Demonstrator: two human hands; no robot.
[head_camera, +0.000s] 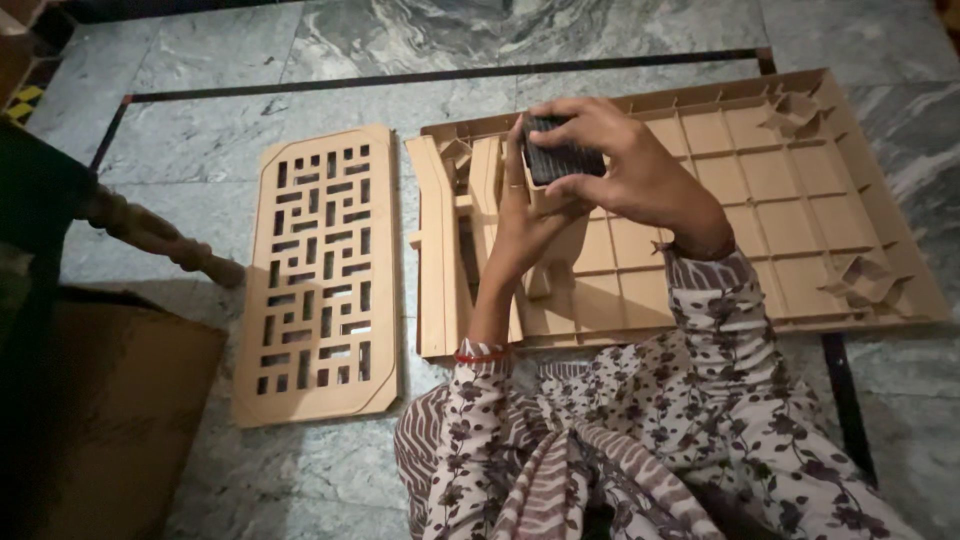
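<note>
Large tan ribbed panel (760, 190) lies flat on marble floor (400, 40); perforated lattice panel (320, 270) beside it. Above ribbed panel, right hand (625, 165) and left hand (530, 225) both closed around small dark ridged block (562, 158), fingers wrapped

The right hand (630, 165) hides much of the small dark ribbed block (560, 158).

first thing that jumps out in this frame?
Both hands meet at centre: the left hand and right hand grip a small dark ridged block above a big tan ribbed panel lying on the marble floor. Left of it lies a tan lattice panel.
</note>
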